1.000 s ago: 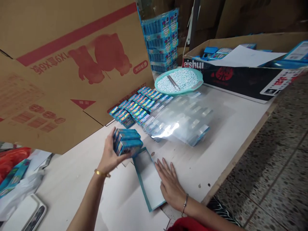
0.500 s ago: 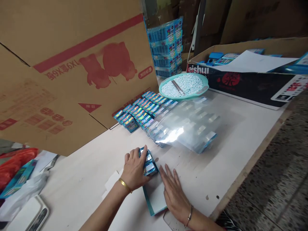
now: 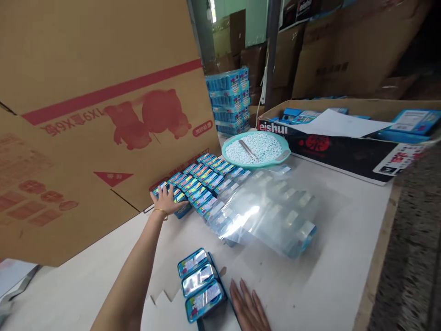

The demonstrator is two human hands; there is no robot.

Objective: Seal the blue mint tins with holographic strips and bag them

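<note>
My left hand [image 3: 166, 201] is stretched forward over the left end of several rows of small blue tins [image 3: 196, 186]; its fingers are spread and lie on or just above the nearest tins. Close to me, three blue tins [image 3: 200, 281] with shiny lids stand in a row at the far end of a shallow blue-edged box [image 3: 220, 319], whose near part is cut off by the frame. My right hand [image 3: 248, 305] lies flat on the table along the box's right side, fingers extended, holding nothing.
A clear plastic sheet [image 3: 262, 216] covers the right-hand tins. Behind stand a turquoise basin [image 3: 285, 156] of pale pellets with a metal scoop, wrapped blue stacks [image 3: 227, 101] and a black carton [image 3: 330, 154]. A tall cardboard box [image 3: 103, 151] walls off the left.
My left hand has left the tins in the box and reached forward-left to the rows. My right hand stays beside the box. The view has tilted up.
</note>
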